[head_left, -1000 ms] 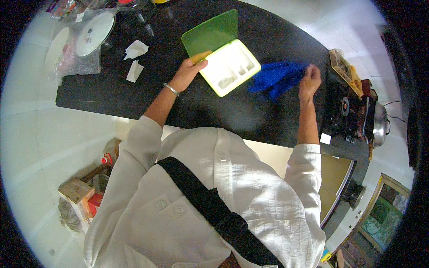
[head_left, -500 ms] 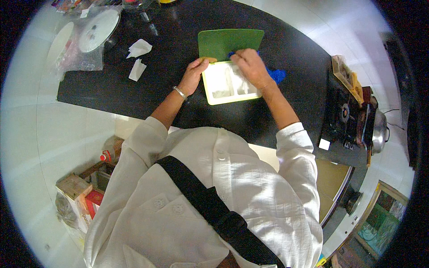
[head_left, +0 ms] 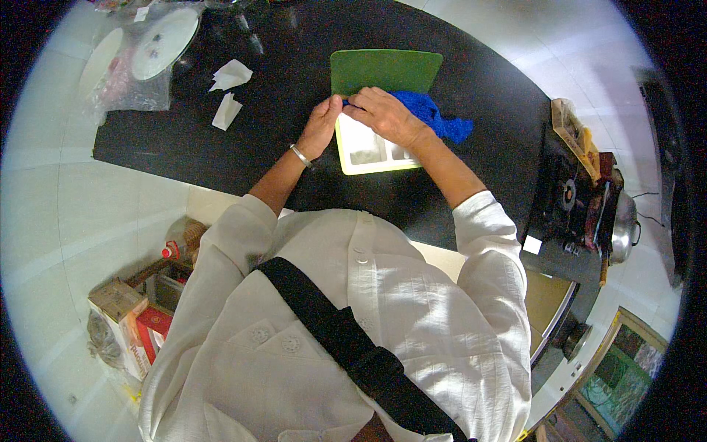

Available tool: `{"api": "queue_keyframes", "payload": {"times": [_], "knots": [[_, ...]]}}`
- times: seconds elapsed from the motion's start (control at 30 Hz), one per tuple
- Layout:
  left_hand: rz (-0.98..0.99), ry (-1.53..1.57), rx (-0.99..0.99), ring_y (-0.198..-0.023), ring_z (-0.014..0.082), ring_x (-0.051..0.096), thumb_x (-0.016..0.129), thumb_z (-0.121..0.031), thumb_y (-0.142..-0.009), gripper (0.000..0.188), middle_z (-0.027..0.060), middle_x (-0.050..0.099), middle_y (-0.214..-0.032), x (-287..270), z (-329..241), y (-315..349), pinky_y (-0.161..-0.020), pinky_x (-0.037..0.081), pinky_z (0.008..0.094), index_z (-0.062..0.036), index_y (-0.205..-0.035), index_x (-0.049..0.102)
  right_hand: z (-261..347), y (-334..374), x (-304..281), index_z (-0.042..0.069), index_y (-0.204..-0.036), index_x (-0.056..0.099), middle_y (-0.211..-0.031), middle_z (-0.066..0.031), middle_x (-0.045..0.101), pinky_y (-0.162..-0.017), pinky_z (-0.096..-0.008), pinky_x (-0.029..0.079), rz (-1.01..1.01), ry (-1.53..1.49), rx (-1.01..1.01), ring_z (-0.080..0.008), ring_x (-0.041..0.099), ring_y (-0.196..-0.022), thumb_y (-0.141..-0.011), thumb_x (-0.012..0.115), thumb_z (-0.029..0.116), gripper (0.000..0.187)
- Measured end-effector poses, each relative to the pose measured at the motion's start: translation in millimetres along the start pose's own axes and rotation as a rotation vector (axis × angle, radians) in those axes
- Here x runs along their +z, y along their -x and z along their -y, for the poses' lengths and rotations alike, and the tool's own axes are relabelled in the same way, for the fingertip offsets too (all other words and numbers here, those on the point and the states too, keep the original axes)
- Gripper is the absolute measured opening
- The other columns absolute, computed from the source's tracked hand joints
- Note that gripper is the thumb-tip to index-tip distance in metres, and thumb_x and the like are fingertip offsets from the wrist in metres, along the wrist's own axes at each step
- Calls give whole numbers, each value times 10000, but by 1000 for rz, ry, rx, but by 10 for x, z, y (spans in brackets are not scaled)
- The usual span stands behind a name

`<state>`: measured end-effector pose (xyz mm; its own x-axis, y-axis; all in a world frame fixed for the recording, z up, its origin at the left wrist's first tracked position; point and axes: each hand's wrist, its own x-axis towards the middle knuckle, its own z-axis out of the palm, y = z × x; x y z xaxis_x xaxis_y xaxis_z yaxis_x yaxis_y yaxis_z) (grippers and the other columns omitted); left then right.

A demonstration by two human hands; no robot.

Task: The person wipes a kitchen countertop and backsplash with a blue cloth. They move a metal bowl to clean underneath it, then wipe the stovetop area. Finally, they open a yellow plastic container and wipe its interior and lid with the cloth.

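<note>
A container (head_left: pixel 361 172) with a white divided inside and a yellow-green rim lies on the black counter in front of me. Its flat green lid (head_left: pixel 387 71) is raised along the far side. My left hand (head_left: pixel 319 130) is closed at the far left corner of the container, thumb on the rim. Reaching across the inside, my right hand (head_left: pixel 387 118) presses a bunched blue cloth (head_left: pixel 442 121) along the far rim, below the lid. Most of the cloth trails out to the right of that hand. My right hand and wrist hide part of the right compartment.
Two white paper scraps (head_left: pixel 231 75) lie left of the container on the black counter (head_left: pixel 243 155). Plates in clear plastic (head_left: pixel 163 44) stand at the far left. A stove (head_left: pixel 567 193), a wooden tray (head_left: pixel 571 132) and a metal pot (head_left: pixel 623 228) are on the right.
My right hand has slid left along the far rim toward my left hand, drawing the blue cloth with it. More of the cloth shows now. My left hand stays at the corner.
</note>
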<state>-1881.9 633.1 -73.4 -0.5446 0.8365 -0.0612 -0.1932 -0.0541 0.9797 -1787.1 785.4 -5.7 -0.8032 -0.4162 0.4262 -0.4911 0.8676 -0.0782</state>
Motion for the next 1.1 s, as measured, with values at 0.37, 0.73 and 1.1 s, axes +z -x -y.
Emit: {"api": "queue_keyframes", "payload": {"times": [0.37, 0.73, 1.1], "knots": [[-62, -47, 1, -736, 61, 521, 344, -353, -997, 414, -16, 585, -824, 43, 17, -39, -673, 447, 236, -23, -996, 593, -13, 165, -169, -7, -960, 625, -901, -104, 541, -752, -345, 455, 54, 33, 87, -248, 530, -848, -718, 565, 61, 259], [-18, -64, 15, -829, 103, 587, 314, -349, -1001, 458, 55, 643, -920, 60, -4, -49, -752, 477, 252, -4, -1066, 609, -166, 584, -352, 25, -954, 629, -859, -88, 525, -752, -351, 463, 29, 115, 136, -248, 531, -844, -711, 585, 79, 252], [-24, -125, 38, -846, 123, 593, 320, -347, -1000, 453, 85, 642, -951, 42, 19, -56, -773, 475, 262, 1, -1055, 605, -215, 837, -551, 3, -949, 639, -962, -121, 568, -829, -362, 472, 97, 76, 287, -277, 558, -914, -658, 586, -32, 297]]}}
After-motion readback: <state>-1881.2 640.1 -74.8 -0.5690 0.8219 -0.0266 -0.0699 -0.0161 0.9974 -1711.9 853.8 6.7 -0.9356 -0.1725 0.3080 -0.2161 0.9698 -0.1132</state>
